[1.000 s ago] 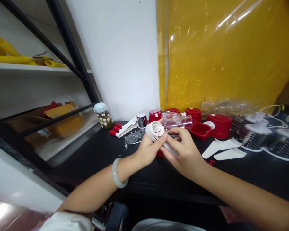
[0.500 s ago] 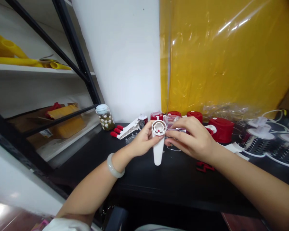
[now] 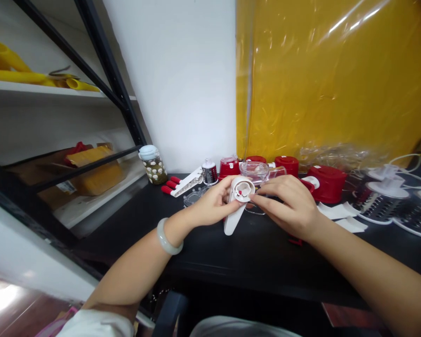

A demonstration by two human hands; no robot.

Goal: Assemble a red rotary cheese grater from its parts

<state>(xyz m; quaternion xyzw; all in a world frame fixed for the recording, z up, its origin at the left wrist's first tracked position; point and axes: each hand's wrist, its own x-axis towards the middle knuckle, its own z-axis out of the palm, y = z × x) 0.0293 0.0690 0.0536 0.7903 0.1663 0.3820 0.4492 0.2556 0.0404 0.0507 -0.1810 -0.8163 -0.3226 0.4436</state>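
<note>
While gripping a white handle (image 3: 235, 219) above the black bench (image 3: 210, 255) in the left hand (image 3: 214, 201), touching its round end (image 3: 244, 188) with the right hand (image 3: 290, 205).
Wrapping left fingers closed around it; bunching right fingertips at the rim, cannot tell whether gripping anything. Visible farther back: clear plastic cup (image 3: 254, 172), red housings (image 3: 326, 184).
</note>
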